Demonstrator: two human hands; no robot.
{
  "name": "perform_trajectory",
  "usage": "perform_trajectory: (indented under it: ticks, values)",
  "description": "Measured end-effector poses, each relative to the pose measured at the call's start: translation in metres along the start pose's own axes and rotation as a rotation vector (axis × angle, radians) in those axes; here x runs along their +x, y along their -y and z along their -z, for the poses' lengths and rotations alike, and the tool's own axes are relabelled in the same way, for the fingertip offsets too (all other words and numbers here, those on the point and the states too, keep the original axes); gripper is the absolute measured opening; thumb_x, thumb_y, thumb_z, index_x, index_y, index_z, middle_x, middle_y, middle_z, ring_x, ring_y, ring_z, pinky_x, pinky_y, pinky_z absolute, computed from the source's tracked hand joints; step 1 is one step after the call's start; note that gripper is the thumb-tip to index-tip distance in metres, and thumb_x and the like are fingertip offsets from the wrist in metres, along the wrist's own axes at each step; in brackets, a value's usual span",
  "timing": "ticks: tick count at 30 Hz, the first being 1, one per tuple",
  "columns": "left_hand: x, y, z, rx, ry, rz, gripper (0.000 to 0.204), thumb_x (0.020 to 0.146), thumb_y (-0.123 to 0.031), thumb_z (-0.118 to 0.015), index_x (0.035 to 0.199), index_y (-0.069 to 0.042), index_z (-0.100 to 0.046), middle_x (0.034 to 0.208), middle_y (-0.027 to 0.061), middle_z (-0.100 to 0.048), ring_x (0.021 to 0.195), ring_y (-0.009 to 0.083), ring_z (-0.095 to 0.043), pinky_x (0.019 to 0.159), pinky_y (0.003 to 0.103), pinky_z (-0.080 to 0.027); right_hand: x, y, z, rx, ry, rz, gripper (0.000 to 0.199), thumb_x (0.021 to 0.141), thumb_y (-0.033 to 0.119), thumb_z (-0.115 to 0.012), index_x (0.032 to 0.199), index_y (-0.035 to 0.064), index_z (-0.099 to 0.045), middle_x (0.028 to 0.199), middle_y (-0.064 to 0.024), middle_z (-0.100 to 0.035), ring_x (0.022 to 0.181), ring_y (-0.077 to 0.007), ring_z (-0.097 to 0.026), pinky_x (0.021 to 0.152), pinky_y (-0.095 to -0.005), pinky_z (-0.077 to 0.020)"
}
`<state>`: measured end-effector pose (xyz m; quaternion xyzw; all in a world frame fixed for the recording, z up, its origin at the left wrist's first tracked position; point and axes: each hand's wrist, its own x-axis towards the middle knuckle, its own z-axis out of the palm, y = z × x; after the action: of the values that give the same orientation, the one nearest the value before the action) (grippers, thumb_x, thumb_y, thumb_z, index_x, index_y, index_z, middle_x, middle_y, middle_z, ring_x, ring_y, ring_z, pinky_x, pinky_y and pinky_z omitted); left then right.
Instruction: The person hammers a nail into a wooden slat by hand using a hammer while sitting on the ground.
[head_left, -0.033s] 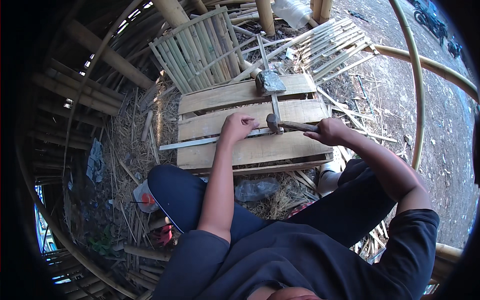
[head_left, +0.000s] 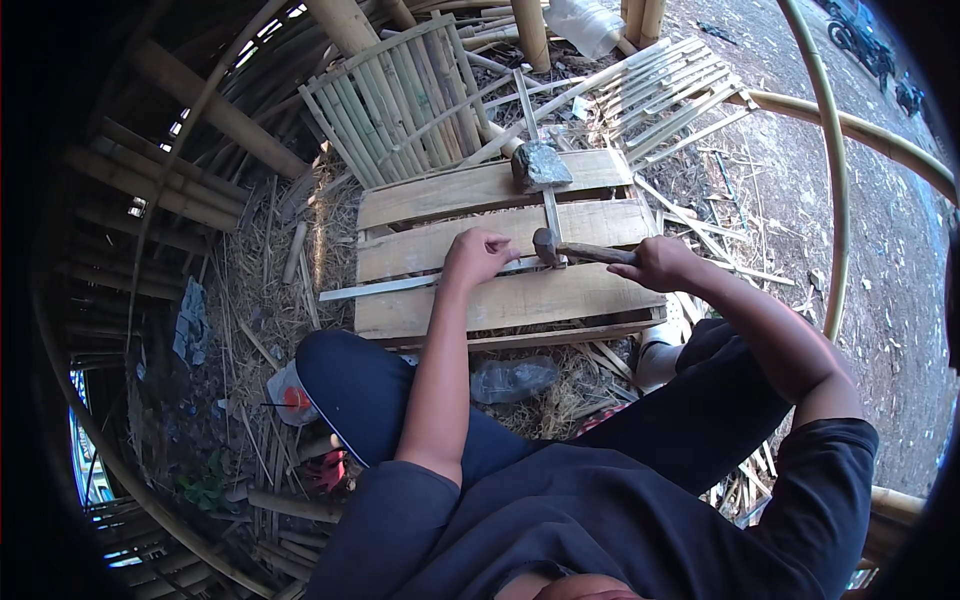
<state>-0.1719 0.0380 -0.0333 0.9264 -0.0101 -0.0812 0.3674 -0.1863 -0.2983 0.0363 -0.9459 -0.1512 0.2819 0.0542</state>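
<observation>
My right hand [head_left: 662, 264] is wrapped round the wooden handle of a hammer [head_left: 598, 252]. Its head rests over the spot where two thin bamboo strips meet on a low plank table. One strip [head_left: 380, 287] runs crosswise along the table; the other strip [head_left: 551, 210] stretches away from me under a grey stone [head_left: 541, 166]. My left hand [head_left: 478, 257] hovers just left of the hammer head, close above the crosswise strip. Its fingers are curled and pinched together; whatever may be between the fingertips is too small to make out.
The plank table [head_left: 420, 258] has gaps between its boards. Behind it leans a bamboo slat panel [head_left: 400, 100], with another slatted frame [head_left: 665, 95] to the right. A clear plastic bottle [head_left: 513, 379] lies by my legs. Bamboo scraps and shavings litter the ground.
My left hand has shifted very slightly. The hammer, strips and stone look the same as before.
</observation>
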Motion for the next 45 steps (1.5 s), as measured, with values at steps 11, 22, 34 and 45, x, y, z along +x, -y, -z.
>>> perform_trajectory:
  ticks: [11,22,34,45]
  values:
    - [-0.004,-0.001,-0.011,-0.024,0.011,0.089,0.032,0.077,-0.028,-0.091,0.100,-0.007,-0.081,0.095,0.0093,-0.079,0.085,0.0174,-0.074,0.081,0.031,-0.057,-0.002,0.001,0.001,0.009,-0.002,0.017,0.071,0.098,0.069,-0.049,0.094,0.0038,-0.078,0.077,-0.0255,-0.068,0.079,-0.0422,-0.069,0.078,-0.0514,-0.0554]
    - [-0.001,-0.003,-0.049,-0.702,-0.267,-0.063,0.026,0.092,-0.013,-0.079,0.113,0.001,-0.076,0.100,0.0063,-0.077,0.090,0.0103,-0.071,0.080,0.026,-0.056,0.005,-0.004,0.004,0.106,0.087,0.005,0.061,0.099,0.069,-0.048,0.123,0.0197,-0.074,0.080,-0.0246,-0.071,0.078,-0.0364,-0.073,0.074,-0.0462,-0.0607]
    - [0.003,0.007,-0.103,-0.655,-0.470,-0.302,0.016,0.094,-0.007,-0.074,0.107,0.003,-0.076,0.092,0.0078,-0.074,0.080,0.0096,-0.070,0.072,0.025,-0.056,0.006,-0.013,0.007,0.162,0.054,-0.007,0.085,0.094,0.075,-0.052,0.088,-0.0076,-0.073,0.082,-0.0259,-0.070,0.082,-0.0389,-0.070,0.079,-0.0483,-0.0556]
    - [-0.007,-0.008,-0.097,-0.731,-0.384,-0.221,0.017,0.091,-0.009,-0.078,0.106,0.000,-0.077,0.088,0.0066,-0.076,0.079,0.0099,-0.071,0.070,0.024,-0.056,-0.008,-0.036,0.032,0.104,0.048,0.007,0.085,0.094,0.074,-0.053,0.078,-0.0065,-0.073,0.073,-0.0231,-0.067,0.077,-0.0369,-0.068,0.076,-0.0504,-0.0537]
